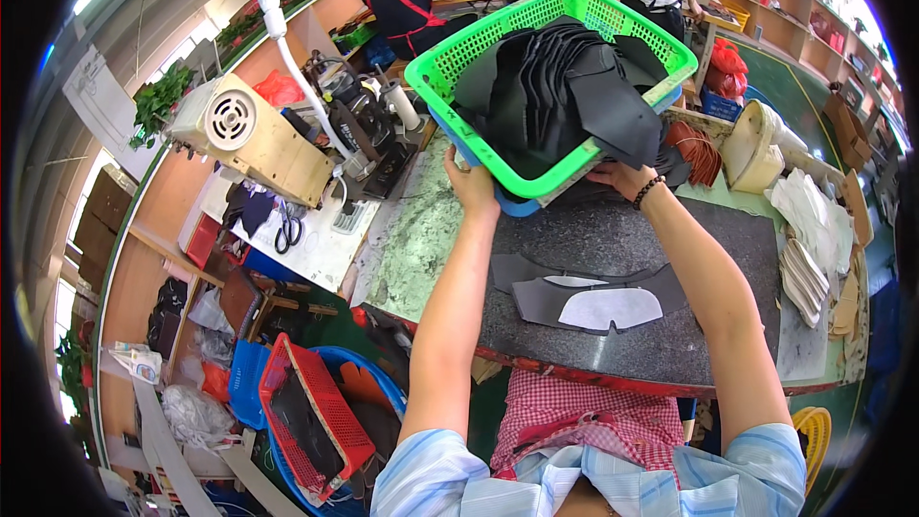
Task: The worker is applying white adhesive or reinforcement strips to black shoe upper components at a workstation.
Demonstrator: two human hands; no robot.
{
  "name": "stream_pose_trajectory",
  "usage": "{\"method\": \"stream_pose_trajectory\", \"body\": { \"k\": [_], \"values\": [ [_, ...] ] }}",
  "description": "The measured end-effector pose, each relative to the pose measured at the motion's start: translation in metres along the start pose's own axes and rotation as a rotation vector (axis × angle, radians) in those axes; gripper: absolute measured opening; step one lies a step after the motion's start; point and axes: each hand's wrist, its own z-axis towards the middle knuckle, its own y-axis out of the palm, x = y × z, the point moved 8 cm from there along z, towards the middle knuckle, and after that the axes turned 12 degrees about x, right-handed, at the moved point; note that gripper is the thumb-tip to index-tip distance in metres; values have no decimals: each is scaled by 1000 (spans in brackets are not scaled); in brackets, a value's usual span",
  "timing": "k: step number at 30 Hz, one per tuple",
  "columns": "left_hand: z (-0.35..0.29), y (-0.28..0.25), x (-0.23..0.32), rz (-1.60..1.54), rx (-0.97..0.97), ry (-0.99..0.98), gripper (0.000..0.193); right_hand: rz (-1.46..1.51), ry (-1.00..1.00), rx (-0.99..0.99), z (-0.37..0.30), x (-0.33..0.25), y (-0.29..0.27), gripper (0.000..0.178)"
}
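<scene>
A bright green plastic basket point(436, 101) heaped with black cut shoe pieces point(550, 86) is tilted above the far part of the worktable. Part of a blue basket or tray point(518, 207) shows under its near corner. My left hand point(471, 184) grips the lower left side, its fingers partly hidden behind the rim. At the near right corner, my right hand point(620, 176), with a dark bead bracelet at the wrist, has its fingers tucked under the basket. Closer to me, black pieces with a white patch point(613, 308) lie on the dark stone slab point(522, 349).
Left of the worktable stands a sewing machine point(263, 148) with scissors point(288, 230) beside it. A red basket point(349, 421) sits low at the left. White cloth point(809, 206) and brown cords point(696, 155) lie at the right. Two people point(407, 5) work at the back.
</scene>
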Motion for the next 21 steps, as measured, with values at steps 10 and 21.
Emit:
{"method": "stream_pose_trajectory", "body": {
  "k": [10, 21],
  "values": [
    [-22, -84, 44, -56, 210, 48, 68, -294, -66, 10, 4, 42, 50, 46],
    [-7, -128, 43, -100, 455, -48, 91, -525, 113, 82, 25, 30, 124, 88]
  ]
}}
